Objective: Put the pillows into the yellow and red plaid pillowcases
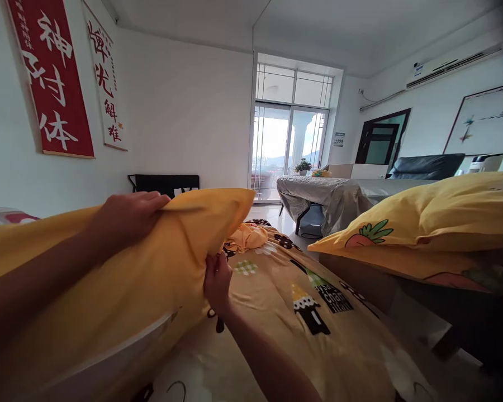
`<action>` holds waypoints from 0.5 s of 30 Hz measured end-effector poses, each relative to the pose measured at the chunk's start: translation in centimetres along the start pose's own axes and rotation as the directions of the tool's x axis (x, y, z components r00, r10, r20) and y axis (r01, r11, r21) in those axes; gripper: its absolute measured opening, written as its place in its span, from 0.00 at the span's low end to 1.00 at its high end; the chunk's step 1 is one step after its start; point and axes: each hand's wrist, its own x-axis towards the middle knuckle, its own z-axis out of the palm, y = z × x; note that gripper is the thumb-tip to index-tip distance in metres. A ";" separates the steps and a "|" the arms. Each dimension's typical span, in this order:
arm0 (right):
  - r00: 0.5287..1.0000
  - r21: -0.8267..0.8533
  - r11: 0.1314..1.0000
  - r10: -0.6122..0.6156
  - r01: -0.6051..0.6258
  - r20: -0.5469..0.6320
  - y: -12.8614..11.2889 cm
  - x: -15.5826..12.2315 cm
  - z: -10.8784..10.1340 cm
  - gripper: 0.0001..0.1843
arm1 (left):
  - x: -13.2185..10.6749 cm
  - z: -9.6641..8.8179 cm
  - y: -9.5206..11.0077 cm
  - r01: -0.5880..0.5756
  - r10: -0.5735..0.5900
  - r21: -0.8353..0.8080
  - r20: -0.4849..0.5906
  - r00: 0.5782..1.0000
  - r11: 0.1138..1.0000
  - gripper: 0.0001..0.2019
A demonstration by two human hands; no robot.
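Note:
A yellow pillowcase stretches across the left side, above the bed. Near its lower edge an opening shows something white inside, perhaps a pillow. My left hand lies over the top edge with its fingers closed on the fabric. Lower down, near the right side seam, my right hand pinches the cloth between thumb and fingers. One corner of the pillowcase points up to the right, beyond both hands. Under it spreads a beige patterned bed sheet.
A crumpled orange cloth lies at the bed's far end. To the right rests a yellow pillow with carrot prints. Behind stand a table under a grey cover, a dark chair and a glass sliding door.

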 end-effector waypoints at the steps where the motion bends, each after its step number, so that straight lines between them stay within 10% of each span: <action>1: 1.000 -0.034 0.999 -0.001 0.000 -0.013 0.2 0.2 -0.5 0.13 | -0.5 0.8 -0.5 0.057 -0.053 -0.068 0.049 0.997 0.996 0.14; 4: 1.000 -0.074 0.997 0.020 -0.021 -0.012 0.9 1.3 -1.6 0.15 | -1.4 2.3 -1.3 0.226 -0.182 -0.210 0.211 0.960 0.951 0.18; 9: 0.981 0.090 0.978 0.186 -0.190 0.052 3.3 2.7 -2.0 0.16 | -1.2 2.8 -2.5 0.189 -0.099 -0.204 0.386 0.917 0.961 0.27; 13: 0.937 0.137 0.946 0.257 -0.295 0.237 5.9 1.4 -3.0 0.18 | -2.3 3.4 -5.7 0.436 -0.186 -0.237 0.659 0.729 0.868 0.33; 15: 0.885 0.148 0.927 0.267 -0.344 0.381 6.8 0.2 -3.2 0.19 | -3.3 4.2 -6.9 0.488 -0.222 -0.249 0.661 0.717 0.837 0.33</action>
